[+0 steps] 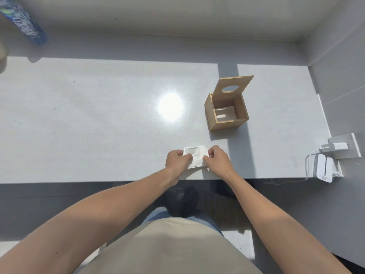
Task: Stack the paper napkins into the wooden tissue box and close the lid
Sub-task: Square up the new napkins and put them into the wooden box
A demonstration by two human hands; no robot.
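Near the front edge of the white table (98, 115), at roughly 6 o'clock, we found a stack of paper napkins (195, 156) lying flat, its long axis running from 12 to 6 o'clock with the far edge pointing away from the person. Our left hand (177, 160) pinched the stack's left side, fingers curled closed over the edge; our right hand (218, 159) gripped the right side in like manner, thumb and fingers closed on the paper. The wooden tissue box (226, 113) stood upright at about 1 o'clock, well apart from the napkins, with its lid (235, 87) raised and tilted back toward 12 o'clock, the oval opening facing us. White napkin material was visible at the box bottom. We noted a bright glare spot at the table centre and a shadow band crossing behind the box. A white charger and device (324, 165) sat at 3 o'clock on the table edge. A blue-printed package (25, 24) lay at 10 o'clock. Grey walls enclosed the table.
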